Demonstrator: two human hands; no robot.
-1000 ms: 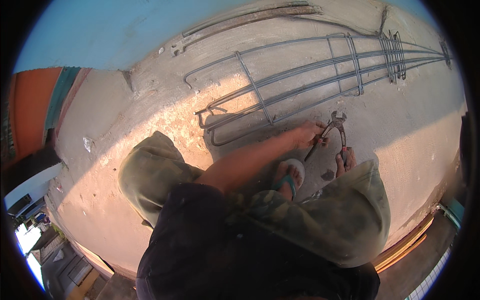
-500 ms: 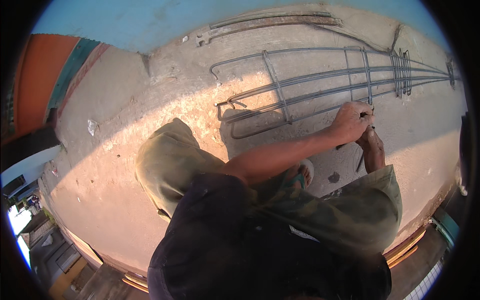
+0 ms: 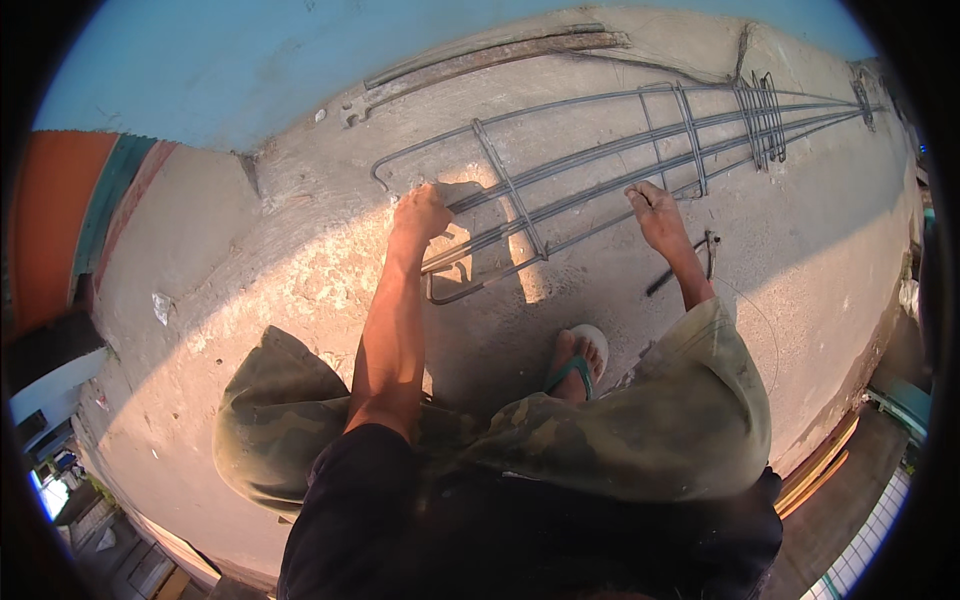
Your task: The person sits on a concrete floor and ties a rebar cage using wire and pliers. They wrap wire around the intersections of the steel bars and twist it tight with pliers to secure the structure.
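2 hands in view, both bare, over 1 long grey steel rebar cage (image 3: 590, 185) lying on the dusty grey concrete floor (image 3: 600, 270), runs from nr the person's L side out to far R. L hand (image 3: 422, 212) closed round bar(s) at cage's near L end; exact no. gripped hidden by the fingers. R hand (image 3: 655, 215) narrow, thumb + fingers drawn together, by the cage's lower bars, R of L hand & well apart from it; can't tell if a thin bit is pinched there.

Cage: 1 cross tie (image 3: 510, 190) nr L end, plus 1 bunch of rectangular steel loops (image 3: 760, 120) farther R, too tight to count. Long bars overlap, no sure count.

1 pr dark metal pliers (image 3: 711, 256) on floor, partly behind R forearm. 1 thin curved wire (image 3: 774, 340) R of the knee. 1 foot in white-soled sandal w/ green straps (image 3: 572, 372), btwn 2 camo trouser legs (image 3: 650, 440). Approx 2 long rusty steel lengths (image 3: 500, 55) up by the blue wall (image 3: 300, 70).
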